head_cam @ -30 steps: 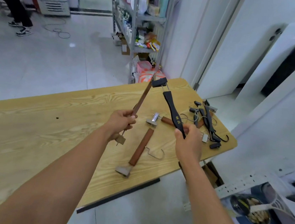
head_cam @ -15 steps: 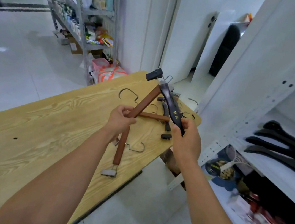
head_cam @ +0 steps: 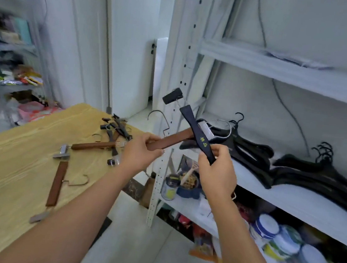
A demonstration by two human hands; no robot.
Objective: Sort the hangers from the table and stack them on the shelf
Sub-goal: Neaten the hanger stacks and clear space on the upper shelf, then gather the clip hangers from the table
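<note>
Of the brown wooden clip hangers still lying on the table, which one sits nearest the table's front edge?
The brown hanger lying lengthwise toward the camera, hook pointing right. The other brown hanger lies crosswise farther back, beside the black clip pile.

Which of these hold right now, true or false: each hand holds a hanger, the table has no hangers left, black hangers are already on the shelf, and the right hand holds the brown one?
1. Each hand holds a hanger. True: the left hand grips a brown hanger, the right hand a black hanger.
2. The table has no hangers left. False: brown hangers and a mixed pile of hangers still lie on the table.
3. Black hangers are already on the shelf. True: stacked hangers lie on the shelf.
4. The right hand holds the brown one. False: it holds the black one.
</note>
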